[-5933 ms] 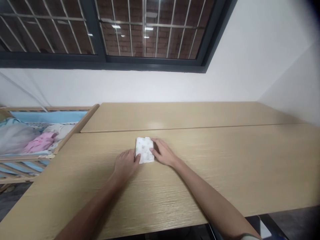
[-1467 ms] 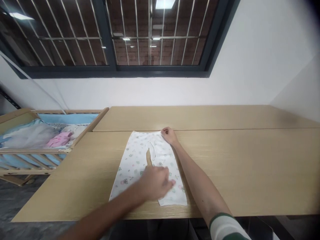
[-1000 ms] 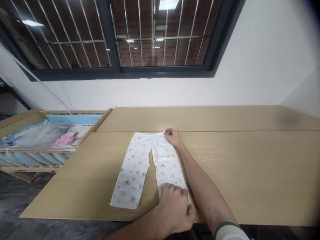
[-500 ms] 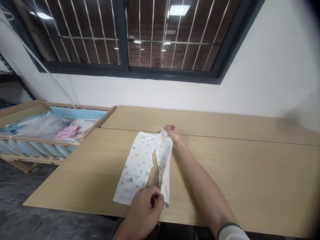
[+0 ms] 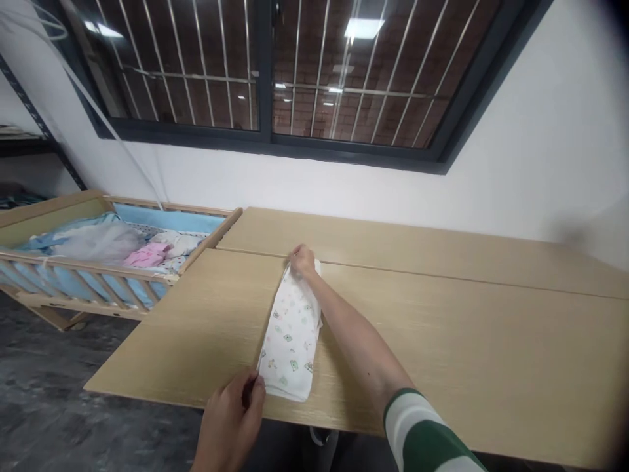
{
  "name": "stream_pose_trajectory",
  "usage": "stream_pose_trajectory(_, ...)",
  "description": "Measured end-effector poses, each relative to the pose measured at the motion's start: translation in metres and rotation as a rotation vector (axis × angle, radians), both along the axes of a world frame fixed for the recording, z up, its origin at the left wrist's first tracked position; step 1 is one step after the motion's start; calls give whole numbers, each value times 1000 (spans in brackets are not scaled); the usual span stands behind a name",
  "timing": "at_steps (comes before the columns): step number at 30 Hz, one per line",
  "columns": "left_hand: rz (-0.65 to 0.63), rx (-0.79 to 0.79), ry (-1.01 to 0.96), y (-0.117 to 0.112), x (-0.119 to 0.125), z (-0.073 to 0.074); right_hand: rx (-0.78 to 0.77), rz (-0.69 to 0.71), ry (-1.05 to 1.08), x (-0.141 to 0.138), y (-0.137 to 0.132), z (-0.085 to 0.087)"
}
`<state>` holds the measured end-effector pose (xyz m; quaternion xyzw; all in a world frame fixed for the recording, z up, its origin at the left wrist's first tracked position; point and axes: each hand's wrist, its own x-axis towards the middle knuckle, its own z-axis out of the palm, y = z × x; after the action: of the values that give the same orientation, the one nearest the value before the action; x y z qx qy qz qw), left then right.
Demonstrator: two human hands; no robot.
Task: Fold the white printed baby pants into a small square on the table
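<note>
A white baby garment [image 5: 291, 331] with small green and brown prints lies folded in a narrow strip on the wooden tabletop [image 5: 422, 347]. At its near left corner, my left hand [image 5: 234, 410] pinches the edge between thumb and fingers. Farther away, my right hand [image 5: 301, 261] grips the garment's far end near the seam across the table, its fingers closed and partly hiding the cloth. The layers lie nearly on top of one another, with a little cloth sticking out on the right side.
To the left stands a wooden crib [image 5: 162, 278] with blue lining, holding a pink cloth [image 5: 148, 254] and white netting [image 5: 101, 241]. A dark-framed barred window [image 5: 268, 141] is in the wall behind. The tabletop's near edge runs just before my body.
The right half of the garment has been folded over to the left onto the other half. Both my hands have moved left with its edge. The view has shifted slightly.
</note>
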<state>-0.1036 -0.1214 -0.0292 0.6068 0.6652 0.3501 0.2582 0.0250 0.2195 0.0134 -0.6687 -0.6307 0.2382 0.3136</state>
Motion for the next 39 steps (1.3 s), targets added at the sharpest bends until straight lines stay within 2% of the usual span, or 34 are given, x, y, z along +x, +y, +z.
stream_pose_trajectory(3,22,67,180,-2,-4,-2,-13,37,-63,-6,-8,4)
stream_pose_trajectory(6,99,303,395,-8,-2,1,51,141,-93,-7,-28,14)
stream_pose_trajectory(8,110,466,493,-14,5,5,144,359,-107,-4,-53,22)
stream_pose_trajectory(10,49,574,551,-19,17,8,216,680,-125,1,-90,30)
stream_pose_trajectory(12,-24,640,596,-23,30,7,207,994,-154,9,-133,37)
stream_pose_trajectory(14,-46,676,653,-26,43,0,163,1238,-183,19,-174,38)
stream_pose_trajectory(17,-27,684,754,-30,53,-18,103,1431,-228,31,-216,30)
stream_pose_trajectory(19,-35,685,807,-32,55,-29,68,1459,-263,36,-223,19)
stream_pose_trajectory(21,-40,661,826,-34,54,-35,46,1421,-308,40,-214,7)
stream_pose_trajectory(23,-34,642,826,-35,53,-37,41,1328,-362,41,-192,-4)
stream_pose_trajectory(27,-48,651,852,-34,49,-37,78,1089,-432,41,-129,-17)
stream_pose_trajectory(32,-71,627,865,-33,45,-38,87,844,-466,44,-58,-23)
stream_pose_trajectory(35,-52,629,853,-32,45,-40,107,779,-471,45,-33,-27)
stream_pose_trajectory(39,-29,616,830,-32,51,-39,136,761,-473,44,-23,-31)
